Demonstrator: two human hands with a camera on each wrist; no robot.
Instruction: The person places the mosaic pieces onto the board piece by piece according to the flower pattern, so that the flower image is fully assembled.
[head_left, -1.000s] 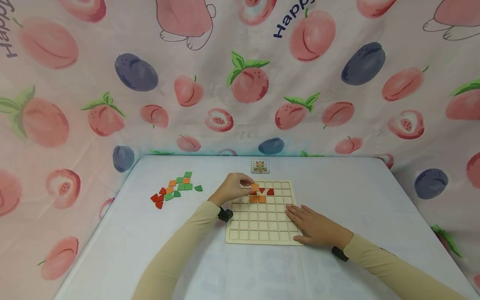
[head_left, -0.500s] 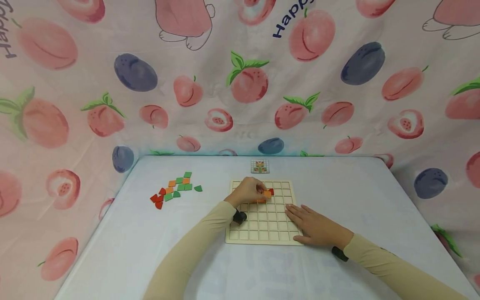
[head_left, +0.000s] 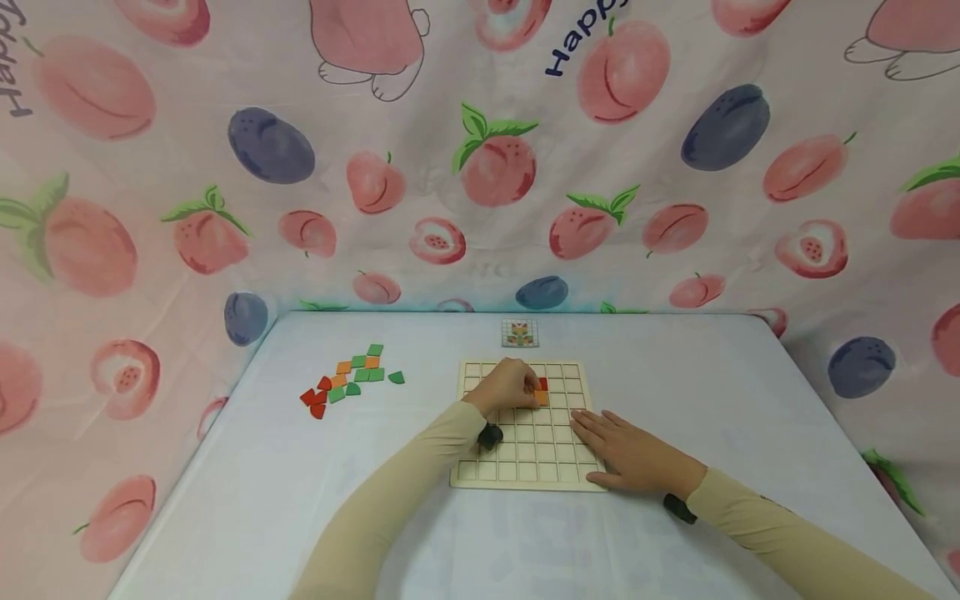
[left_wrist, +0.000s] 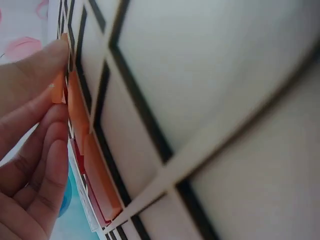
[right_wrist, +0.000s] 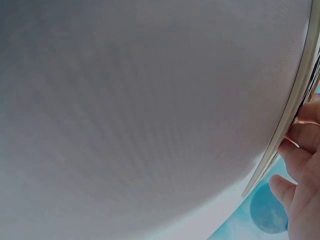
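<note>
My left hand [head_left: 510, 388] is over the upper part of a wooden grid board [head_left: 517, 472]. Its thumb and finger pinch an orange square tile [left_wrist: 58, 90], held at a cell beside other orange tiles [left_wrist: 100, 177] that lie in the grid. Just above that cell a red tile [head_left: 543, 383] sits in the board; the hand covers the pieces to the left of it. My right hand [head_left: 637, 454] rests with fairly straight fingers on the board's right edge, also seen in the right wrist view by the board's rim [right_wrist: 285, 125].
Loose green tiles [head_left: 370, 375], orange tiles [head_left: 344, 367] and red rounded pieces [head_left: 318, 411] lie on the white table [head_left: 225, 517] to the left. A small pattern card [head_left: 520, 332] lies behind the board. A fruit-print cloth [head_left: 480, 242] hangs at the back.
My left hand has moved right across the board with the orange tile and lowered it into the row of orange tiles, below the red piece. The right hand has stayed still.
</note>
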